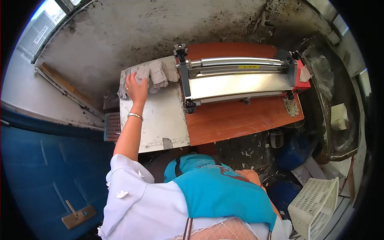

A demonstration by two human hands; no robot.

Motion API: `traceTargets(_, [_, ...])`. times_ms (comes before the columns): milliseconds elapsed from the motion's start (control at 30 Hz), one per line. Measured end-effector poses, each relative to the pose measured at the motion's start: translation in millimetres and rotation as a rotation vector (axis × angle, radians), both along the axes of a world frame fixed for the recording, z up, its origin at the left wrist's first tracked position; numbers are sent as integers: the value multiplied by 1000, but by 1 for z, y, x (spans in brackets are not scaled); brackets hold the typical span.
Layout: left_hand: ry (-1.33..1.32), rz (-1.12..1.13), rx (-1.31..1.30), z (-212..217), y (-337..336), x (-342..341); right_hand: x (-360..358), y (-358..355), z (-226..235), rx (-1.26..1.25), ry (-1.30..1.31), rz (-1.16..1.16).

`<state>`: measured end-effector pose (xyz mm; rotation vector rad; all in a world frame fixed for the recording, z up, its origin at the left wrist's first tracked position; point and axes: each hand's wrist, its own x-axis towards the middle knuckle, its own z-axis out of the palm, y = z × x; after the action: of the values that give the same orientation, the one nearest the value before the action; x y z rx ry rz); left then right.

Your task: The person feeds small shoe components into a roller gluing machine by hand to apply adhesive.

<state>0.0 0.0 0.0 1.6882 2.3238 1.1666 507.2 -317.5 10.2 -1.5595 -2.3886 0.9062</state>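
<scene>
Head view, left to right. The left hand (136, 89) reaches forward with the arm outstretched, a metal bangle (135, 116) on the wrist. Its fingers are spread and rest on the grey fabric pieces (154, 75) stacked at the far left corner of the grey metal sheet (164, 120). No piece is clearly gripped. The sheet lies along the left edge of the orange-brown desk (236, 118). Just beside the pieces, to their right, a steel roller machine (238, 78) spans the desk's far edge. The right hand (250, 175) is low, near the person's lap below the desk's near edge. Its grip cannot be told. A white plastic basket (314, 204) stands on the floor, lower right.
</scene>
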Motion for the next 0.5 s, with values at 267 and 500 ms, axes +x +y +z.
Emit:
traceTargets(267, [-579, 78, -439, -73, 66, -112, -31, 23, -22, -83, 34, -178])
traceTargets(500, [41, 107, -125, -45, 8, -14, -41, 34, -16, -81, 20, -240])
